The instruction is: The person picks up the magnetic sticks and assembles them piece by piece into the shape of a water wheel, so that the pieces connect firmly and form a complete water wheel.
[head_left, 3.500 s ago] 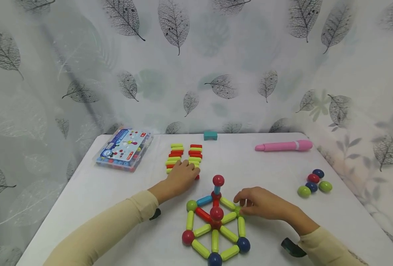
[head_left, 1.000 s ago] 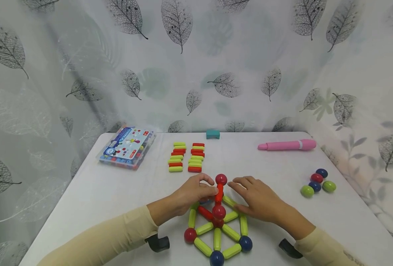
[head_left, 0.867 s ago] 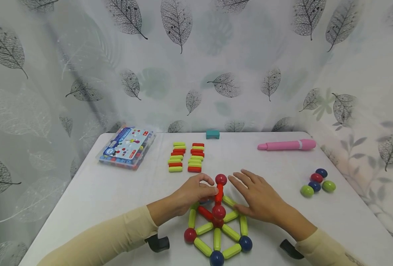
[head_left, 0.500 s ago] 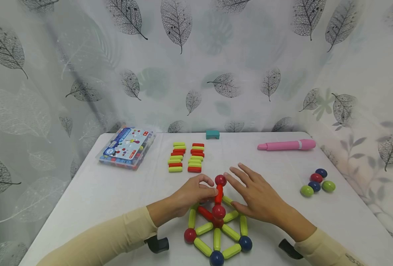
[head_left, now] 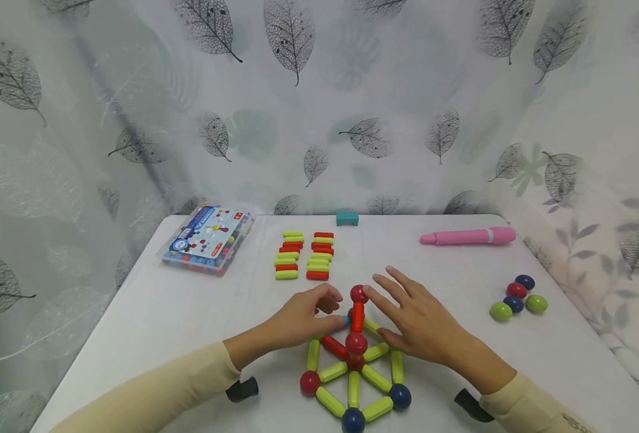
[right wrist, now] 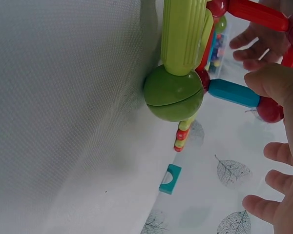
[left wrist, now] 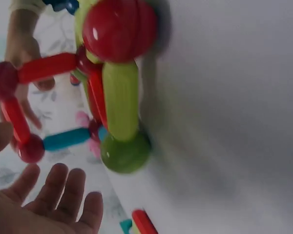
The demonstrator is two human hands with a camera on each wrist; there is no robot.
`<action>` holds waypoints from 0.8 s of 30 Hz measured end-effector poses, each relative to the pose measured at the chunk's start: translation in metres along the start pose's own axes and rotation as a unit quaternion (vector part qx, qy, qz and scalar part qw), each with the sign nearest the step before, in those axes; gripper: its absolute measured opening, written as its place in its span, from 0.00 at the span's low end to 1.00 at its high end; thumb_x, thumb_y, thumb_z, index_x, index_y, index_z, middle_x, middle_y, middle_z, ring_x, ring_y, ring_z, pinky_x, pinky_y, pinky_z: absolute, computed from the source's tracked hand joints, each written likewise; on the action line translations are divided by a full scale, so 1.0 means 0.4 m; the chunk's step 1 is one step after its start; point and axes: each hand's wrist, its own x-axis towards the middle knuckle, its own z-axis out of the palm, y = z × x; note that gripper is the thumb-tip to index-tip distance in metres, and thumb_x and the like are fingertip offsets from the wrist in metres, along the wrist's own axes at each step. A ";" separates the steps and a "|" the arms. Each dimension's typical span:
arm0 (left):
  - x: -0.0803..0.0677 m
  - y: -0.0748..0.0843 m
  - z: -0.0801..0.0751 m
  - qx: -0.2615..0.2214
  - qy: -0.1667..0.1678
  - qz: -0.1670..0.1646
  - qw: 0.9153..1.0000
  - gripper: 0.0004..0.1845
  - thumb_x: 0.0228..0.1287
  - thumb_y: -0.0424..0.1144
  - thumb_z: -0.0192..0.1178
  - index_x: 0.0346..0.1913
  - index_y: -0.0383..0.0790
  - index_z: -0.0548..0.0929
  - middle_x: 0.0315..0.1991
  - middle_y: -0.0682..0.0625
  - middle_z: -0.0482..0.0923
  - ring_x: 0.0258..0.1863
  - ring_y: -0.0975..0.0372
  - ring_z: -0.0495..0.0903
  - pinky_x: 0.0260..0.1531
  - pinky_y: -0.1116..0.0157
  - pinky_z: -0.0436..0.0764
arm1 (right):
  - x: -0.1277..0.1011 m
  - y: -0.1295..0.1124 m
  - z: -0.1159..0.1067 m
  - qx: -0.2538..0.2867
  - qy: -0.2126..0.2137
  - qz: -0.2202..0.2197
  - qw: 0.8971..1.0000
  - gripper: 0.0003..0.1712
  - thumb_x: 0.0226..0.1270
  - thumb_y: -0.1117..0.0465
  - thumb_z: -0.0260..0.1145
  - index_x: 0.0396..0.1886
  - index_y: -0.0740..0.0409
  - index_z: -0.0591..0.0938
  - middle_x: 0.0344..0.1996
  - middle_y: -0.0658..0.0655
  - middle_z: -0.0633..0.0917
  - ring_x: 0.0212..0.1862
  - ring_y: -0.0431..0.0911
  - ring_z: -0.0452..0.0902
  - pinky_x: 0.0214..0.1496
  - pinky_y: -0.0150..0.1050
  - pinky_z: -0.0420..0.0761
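A flat wheel of magnetic rods and balls stands on the table, with yellow-green spokes (head_left: 354, 390) and a blue ball (head_left: 353, 420) at its near end. Two upright rods rise from it, each topped by a red ball; a red rod (head_left: 357, 317) bridges the far red ball (head_left: 358, 293) and the near red ball (head_left: 356, 343). The left wrist view shows the blue upright rod (left wrist: 66, 139) under one ball. My left hand (head_left: 305, 322) lies just left of the bridge, fingers loosely bent and holding nothing. My right hand (head_left: 424, 322) has fingers spread, its index fingertip at the far red ball.
Two columns of red and yellow-green rods (head_left: 319, 257) lie beyond the wheel. A clear case of parts (head_left: 207, 239) sits back left, a teal block (head_left: 347, 218) at the back edge. To the right are a pink pen-like stick (head_left: 467, 236) and several loose balls (head_left: 514, 304).
My left hand took a red rod from the near end of the right column, set it between the two raised red balls, then let go and drew slightly left. My right hand rose to the far ball.
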 end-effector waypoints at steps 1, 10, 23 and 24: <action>-0.003 -0.005 -0.007 0.037 0.004 0.019 0.999 0.23 0.66 0.50 0.67 0.60 0.48 0.77 0.56 0.51 0.82 0.56 0.57 0.80 0.56 0.56 0.83 | -0.001 0.000 -0.001 0.000 -0.002 0.002 1.000 0.61 0.47 0.41 0.82 0.79 0.45 0.63 0.74 0.59 0.69 0.77 0.62 0.57 0.65 0.62 0.75; -0.003 -0.074 -0.058 0.363 0.071 0.131 0.920 0.33 0.63 0.54 0.69 0.69 0.50 0.75 0.67 0.47 0.74 0.68 0.53 0.71 0.66 0.45 0.73 | -0.032 0.005 -0.005 0.066 -0.084 0.075 0.991 0.48 0.59 0.42 0.75 0.76 0.51 0.68 0.69 0.57 0.74 0.64 0.55 0.77 0.57 0.55 0.83; 0.067 -0.148 -0.133 0.516 0.102 0.047 0.849 0.30 0.61 0.50 0.72 0.66 0.50 0.77 0.63 0.43 0.76 0.71 0.43 0.65 0.69 0.31 0.59 | -0.064 0.034 0.009 0.142 -0.184 0.064 0.970 0.25 0.60 0.54 0.75 0.58 0.42 0.83 0.51 0.45 0.82 0.53 0.43 0.78 0.52 0.45 0.86; 0.074 -0.153 -0.137 0.520 0.103 0.039 0.847 0.29 0.62 0.49 0.71 0.65 0.50 0.77 0.62 0.43 0.76 0.70 0.43 0.66 0.69 0.32 0.59 | -0.063 0.034 0.012 0.143 -0.184 0.060 0.971 0.24 0.60 0.54 0.75 0.57 0.42 0.83 0.50 0.44 0.82 0.52 0.42 0.77 0.52 0.44 0.86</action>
